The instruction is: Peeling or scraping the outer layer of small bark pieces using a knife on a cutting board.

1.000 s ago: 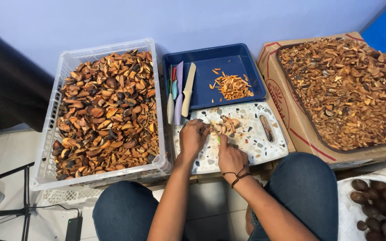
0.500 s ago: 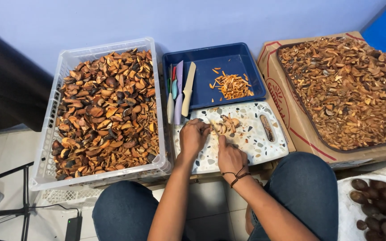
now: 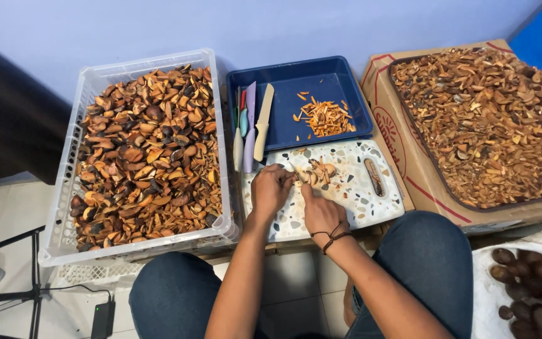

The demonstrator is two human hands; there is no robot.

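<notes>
On the speckled cutting board, head view: left hand curled, fingers pinching a small nut piece; right hand closed, what it grips hidden. Blue tray behind holds orange slivers and knives. White crate of shells left, cardboard box of shells right.

hands on speckled cutting board — blue tray behind
</notes>
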